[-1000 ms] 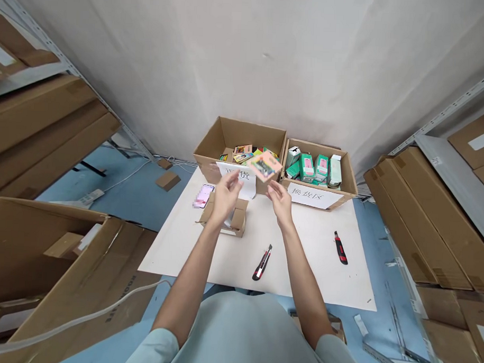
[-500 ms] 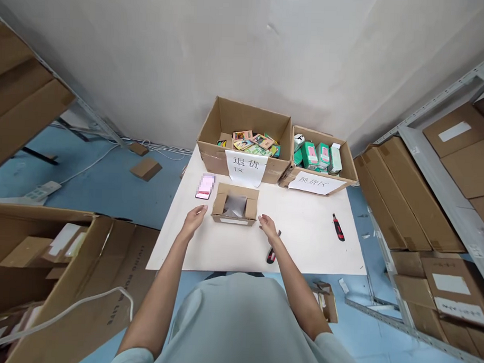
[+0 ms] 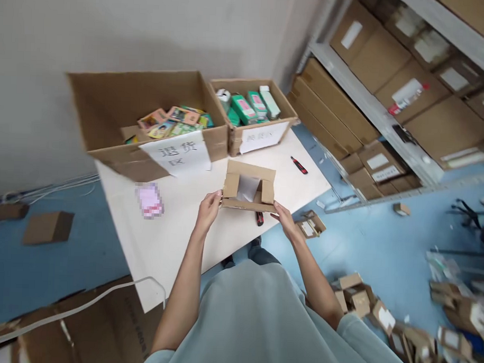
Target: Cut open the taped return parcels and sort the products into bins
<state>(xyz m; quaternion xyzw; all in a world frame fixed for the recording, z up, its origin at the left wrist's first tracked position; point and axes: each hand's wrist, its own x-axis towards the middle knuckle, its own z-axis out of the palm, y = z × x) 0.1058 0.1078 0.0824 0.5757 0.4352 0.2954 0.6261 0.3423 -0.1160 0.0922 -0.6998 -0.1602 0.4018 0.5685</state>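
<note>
A small open cardboard box is held between both hands over the front part of the white table. Its flaps stand apart, and a grey plastic piece shows inside. My left hand grips the box's left end, thumb on top. At the right end, my right hand has its fingers closed on the lower corner. Partly hidden beneath the box lies a red and black cutter. A phone with a blurred screen rests on the table to the left.
A large carton of colourful small packs and a smaller carton of green boxes stand at the table's back, both with paper signs. Another cutter lies at the right. Shelves with cartons rise at the right; cardboard boxes litter the floor.
Both hands have closed on the small box's ends and it appears lifted from the table. The view has turned to the right, showing more of the shelves and floor there.
</note>
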